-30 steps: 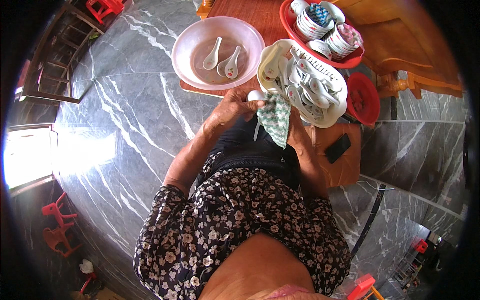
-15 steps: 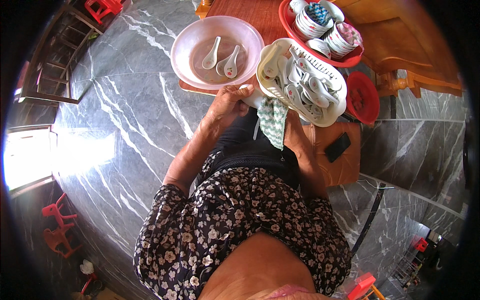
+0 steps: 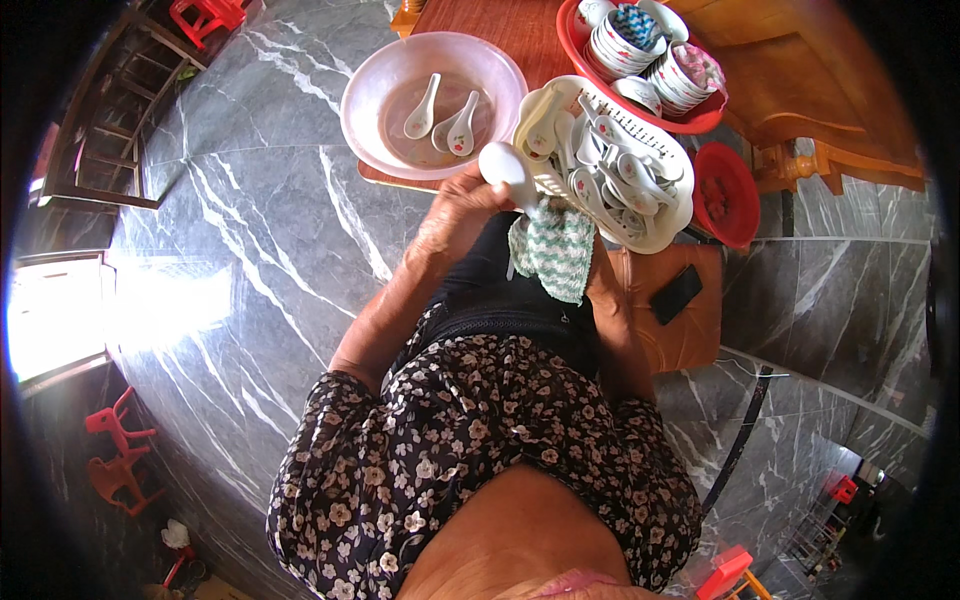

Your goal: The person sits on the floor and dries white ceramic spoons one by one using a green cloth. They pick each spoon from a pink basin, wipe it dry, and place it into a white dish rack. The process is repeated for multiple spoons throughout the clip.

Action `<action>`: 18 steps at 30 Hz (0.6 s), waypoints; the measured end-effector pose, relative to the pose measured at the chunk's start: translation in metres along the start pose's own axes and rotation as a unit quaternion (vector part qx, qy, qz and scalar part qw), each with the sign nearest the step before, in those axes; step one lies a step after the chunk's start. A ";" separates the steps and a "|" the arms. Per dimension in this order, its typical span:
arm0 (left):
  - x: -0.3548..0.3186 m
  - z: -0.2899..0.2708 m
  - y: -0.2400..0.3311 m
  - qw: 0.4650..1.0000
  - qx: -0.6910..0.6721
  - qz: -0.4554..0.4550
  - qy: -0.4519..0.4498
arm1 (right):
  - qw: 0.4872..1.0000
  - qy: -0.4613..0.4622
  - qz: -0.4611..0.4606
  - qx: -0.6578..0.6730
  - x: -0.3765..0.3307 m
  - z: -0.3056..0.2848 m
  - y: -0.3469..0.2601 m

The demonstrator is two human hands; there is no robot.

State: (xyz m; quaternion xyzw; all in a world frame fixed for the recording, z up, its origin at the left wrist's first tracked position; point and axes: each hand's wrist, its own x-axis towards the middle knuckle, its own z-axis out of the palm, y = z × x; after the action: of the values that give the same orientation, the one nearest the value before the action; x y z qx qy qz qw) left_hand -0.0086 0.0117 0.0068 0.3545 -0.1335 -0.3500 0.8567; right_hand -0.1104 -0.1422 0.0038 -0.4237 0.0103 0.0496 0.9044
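Observation:
My left hand (image 3: pixel 458 210) grips a white soup spoon (image 3: pixel 503 166) near its bowl, which points up with its rounded back showing. The spoon's handle runs down into a green-and-white striped cloth (image 3: pixel 562 258). My right hand (image 3: pixel 601 278) is closed on that cloth around the handle; most of its fingers are hidden behind the cloth and a cream basket (image 3: pixel 655 236). Many white spoons (image 3: pixel 632 178) with red flowers fill the basket, just above my right hand. Beyond my left hand, a pale pink basin (image 3: pixel 362 92) holds three spoons (image 3: pixel 423 112) in shallow water.
The basin rests on a reddish wooden table (image 3: pixel 470 20). A red tub (image 3: pixel 690 125) of stacked bowls and cloths stands behind the basket, with a smaller red basin (image 3: pixel 742 215) on the right. A phone (image 3: pixel 677 295) lies on a brown padded seat (image 3: pixel 690 345).
The spoon's bowl has come up into view above my left hand, which has shifted slightly. The cloth has moved a little right and spread wider around the handle.

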 end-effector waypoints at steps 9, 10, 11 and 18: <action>-0.003 0.009 -0.006 0.993 0.112 0.019 0.013 | 0.944 0.018 -0.102 -0.314 0.009 -0.033 0.023; -0.002 0.008 -0.001 0.994 0.105 0.022 0.019 | 0.906 0.011 -0.134 -0.401 0.010 -0.037 0.023; -0.001 0.008 0.003 0.994 0.099 0.025 0.024 | 0.859 0.004 -0.165 -0.485 0.011 -0.039 0.024; -0.006 0.012 -0.001 0.887 0.459 0.047 0.023 | 0.627 0.024 -0.319 -0.711 0.019 -0.021 0.008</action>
State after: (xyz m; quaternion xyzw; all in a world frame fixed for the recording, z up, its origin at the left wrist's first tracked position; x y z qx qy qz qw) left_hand -0.0193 0.0089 0.0146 0.7092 -0.2764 -0.2010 0.6166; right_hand -0.0923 -0.1517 -0.0175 -0.9128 -0.1420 -0.2602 0.2812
